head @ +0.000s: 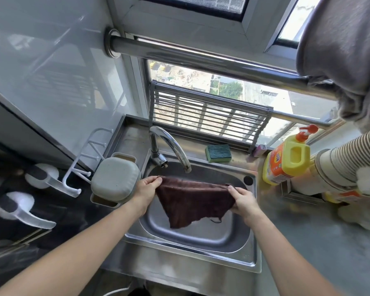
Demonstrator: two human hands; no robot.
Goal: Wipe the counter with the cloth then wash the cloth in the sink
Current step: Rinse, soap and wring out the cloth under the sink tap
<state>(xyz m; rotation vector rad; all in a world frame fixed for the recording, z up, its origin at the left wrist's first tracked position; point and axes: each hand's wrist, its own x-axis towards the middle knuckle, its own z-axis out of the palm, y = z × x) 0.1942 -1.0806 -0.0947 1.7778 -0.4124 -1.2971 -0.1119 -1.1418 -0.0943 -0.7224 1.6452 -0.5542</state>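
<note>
Two bare hands are holding a dark brown cloth [192, 201] stretched over the sink [201, 238], just below the tap [171, 146]; the left hand [146, 189] and right hand [242, 200] are each pinching a top corner. No water is running, and the basin is looking empty. A loosening grip could be dropping the cloth; a hard-opened tap could be splashing the desk [320, 242]. Right of the sink, a yellow detergent bottle [286, 161] is standing capped, contents hidden

My steel counter [303, 242] held the sink [247, 260] in its middle. A green sponge [218, 153] lay behind the basin beside the tap [158, 159]. To my right, a yellow detergent bottle [286, 161] stood on it.
</note>
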